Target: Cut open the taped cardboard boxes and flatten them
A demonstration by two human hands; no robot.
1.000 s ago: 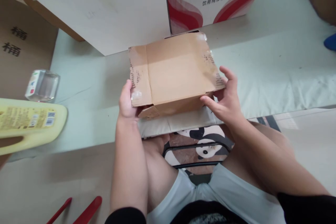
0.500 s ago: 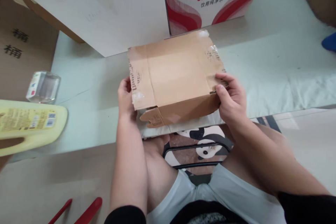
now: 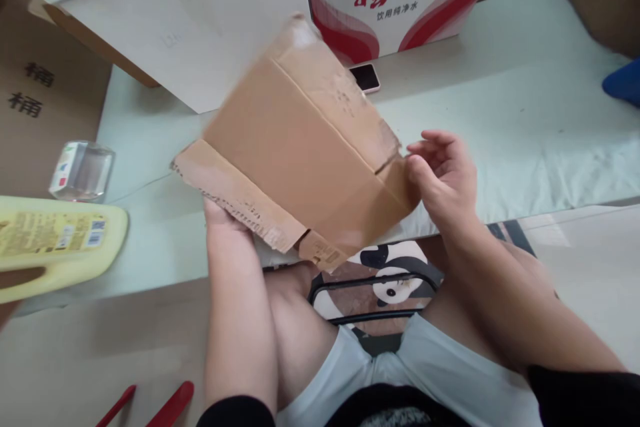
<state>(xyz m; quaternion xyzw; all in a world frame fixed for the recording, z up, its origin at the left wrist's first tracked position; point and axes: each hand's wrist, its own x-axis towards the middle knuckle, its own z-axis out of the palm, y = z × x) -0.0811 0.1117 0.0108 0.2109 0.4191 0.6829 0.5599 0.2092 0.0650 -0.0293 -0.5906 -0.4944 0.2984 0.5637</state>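
Cardboard box [image 3: 295, 153] sat askew between left hand [image 3: 223, 217] and right hand [image 3: 443, 180]

The left hand reached beneath the near-left side of the box, its fingers hidden there, so how they were set could not be told. Just above that palm, a ragged-edged flap [image 3: 240, 193] slanted outward; to the right of the left fingers, a small tab [image 3: 320, 250] hung from the box's near corner.

The right hand stood at the opposite side—thumb tip at the box's right corner, fingers loosely curled and parted from one another. Whether that thumb pressed on the cardboard could not be told. The box lay turned at an angle, its far corner pointing away from both sets of fingers toward a white carton [image 3: 165, 33].

Beyond the right fingers and a little left of them lay a phone [image 3: 367, 77], partly covered by the box, near a carton with red lettering [image 3: 395, 7]. Well to the right of the right hand showed a blue object [image 3: 625, 90]. Left of the left fingers were a clear container [image 3: 90, 170] and, nearer the body, a yellow bottle [image 3: 65, 247]—both well apart from the hand, on a pale green cloth [image 3: 500, 147].
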